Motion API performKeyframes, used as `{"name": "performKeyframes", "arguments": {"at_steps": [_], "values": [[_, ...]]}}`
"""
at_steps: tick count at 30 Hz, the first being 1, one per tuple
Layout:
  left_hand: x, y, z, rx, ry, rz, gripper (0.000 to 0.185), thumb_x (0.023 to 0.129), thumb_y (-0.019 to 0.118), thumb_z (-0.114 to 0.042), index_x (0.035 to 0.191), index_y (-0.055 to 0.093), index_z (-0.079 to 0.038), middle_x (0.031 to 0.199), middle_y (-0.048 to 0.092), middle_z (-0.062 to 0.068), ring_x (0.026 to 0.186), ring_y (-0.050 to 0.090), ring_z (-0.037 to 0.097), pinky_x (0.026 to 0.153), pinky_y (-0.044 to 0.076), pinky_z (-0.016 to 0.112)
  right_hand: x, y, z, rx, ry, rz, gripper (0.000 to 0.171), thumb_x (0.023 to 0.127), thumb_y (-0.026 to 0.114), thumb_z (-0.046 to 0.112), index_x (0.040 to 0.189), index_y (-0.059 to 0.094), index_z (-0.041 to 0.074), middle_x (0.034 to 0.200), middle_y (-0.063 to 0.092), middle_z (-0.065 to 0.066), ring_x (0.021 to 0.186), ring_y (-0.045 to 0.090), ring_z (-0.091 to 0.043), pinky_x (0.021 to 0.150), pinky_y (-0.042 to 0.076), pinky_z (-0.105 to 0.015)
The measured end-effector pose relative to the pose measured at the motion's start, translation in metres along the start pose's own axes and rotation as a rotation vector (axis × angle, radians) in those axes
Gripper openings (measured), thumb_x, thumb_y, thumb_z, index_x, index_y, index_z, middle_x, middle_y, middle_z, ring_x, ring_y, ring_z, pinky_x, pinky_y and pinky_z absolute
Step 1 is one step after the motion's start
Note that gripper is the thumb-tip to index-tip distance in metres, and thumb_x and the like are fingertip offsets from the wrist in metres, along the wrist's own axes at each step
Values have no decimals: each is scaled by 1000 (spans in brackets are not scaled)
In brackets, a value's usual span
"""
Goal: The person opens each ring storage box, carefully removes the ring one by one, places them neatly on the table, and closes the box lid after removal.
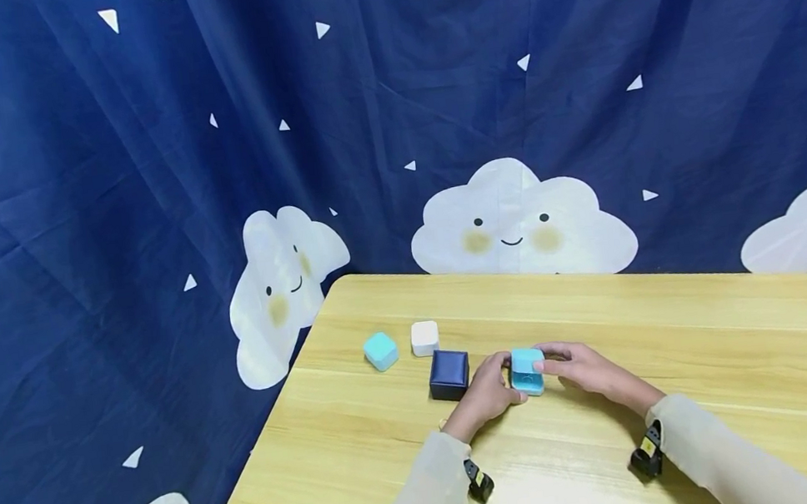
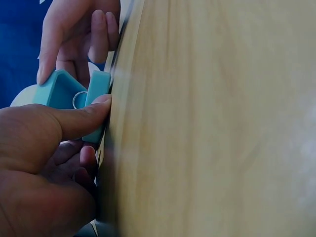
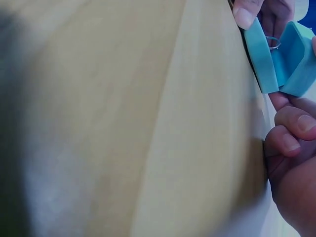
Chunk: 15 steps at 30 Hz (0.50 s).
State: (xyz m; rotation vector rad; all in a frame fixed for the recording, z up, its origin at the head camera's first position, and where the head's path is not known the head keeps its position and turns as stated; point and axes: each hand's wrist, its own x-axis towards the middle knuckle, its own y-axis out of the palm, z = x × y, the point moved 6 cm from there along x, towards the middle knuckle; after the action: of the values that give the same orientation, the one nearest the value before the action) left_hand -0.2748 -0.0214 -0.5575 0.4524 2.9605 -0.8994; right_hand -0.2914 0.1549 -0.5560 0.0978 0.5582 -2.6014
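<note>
A: Teal box (image 1: 527, 370) sits on the table (image 1: 686, 335) dead centre btwn both hands, head view. L hand (image 1: 487, 393) hugs its left side, R hand (image 1: 580, 369) its right; neither is nearer, I'd call it even. Navy box (image 1: 450, 374) just left of L hand; white box (image 1: 425, 338) and 2nd teal box (image 1: 381, 350) further back-left.

B: L wrist view?

A: Box (image 2: 69, 96) is part open, hinge away from me, ring (image 2: 79, 100) showing in the gap. L thumb (image 2: 79, 118) curls onto the base, so L hand (image 2: 44, 163) grips it. R fingers come in from the far side onto the lid.

B: R wrist?

A: Box (image 3: 279, 57) wedge-open, ring (image 3: 273, 43) inside. R hand (image 3: 291, 148) lower fingers curl under it, fingertip on the lid edge: holding, I reckon. Both wrists low, forearms flat to the table.
</note>
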Motion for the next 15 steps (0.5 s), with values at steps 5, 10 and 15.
{"name": "performKeyframes", "arguments": {"at_steps": [5,10,15], "values": [[1,0,1,1,3,-1,69,77,85,-2,138,55,-7,126,59,3,87,49,10,84,46,27,4,1,-3,99,17,43,66,103,54,41,149,42,-5,50,36,6,40,29,-10,40,30,-22],[0,0,1,11,4,2,71,76,86,-3,140,54,-7,128,59,4,99,52,11,94,47,31,6,-1,-3,125,48,36,70,103,53,44,148,42,-7,46,36,7,38,30,-9,39,30,-22],[1,0,2,8,-6,1,71,77,86,-3,140,54,-7,129,59,4,110,54,13,103,46,37,7,-2,-1,143,85,39,72,102,55,47,148,41,-6,46,36,7,39,31,-10,40,31,-22]]}}
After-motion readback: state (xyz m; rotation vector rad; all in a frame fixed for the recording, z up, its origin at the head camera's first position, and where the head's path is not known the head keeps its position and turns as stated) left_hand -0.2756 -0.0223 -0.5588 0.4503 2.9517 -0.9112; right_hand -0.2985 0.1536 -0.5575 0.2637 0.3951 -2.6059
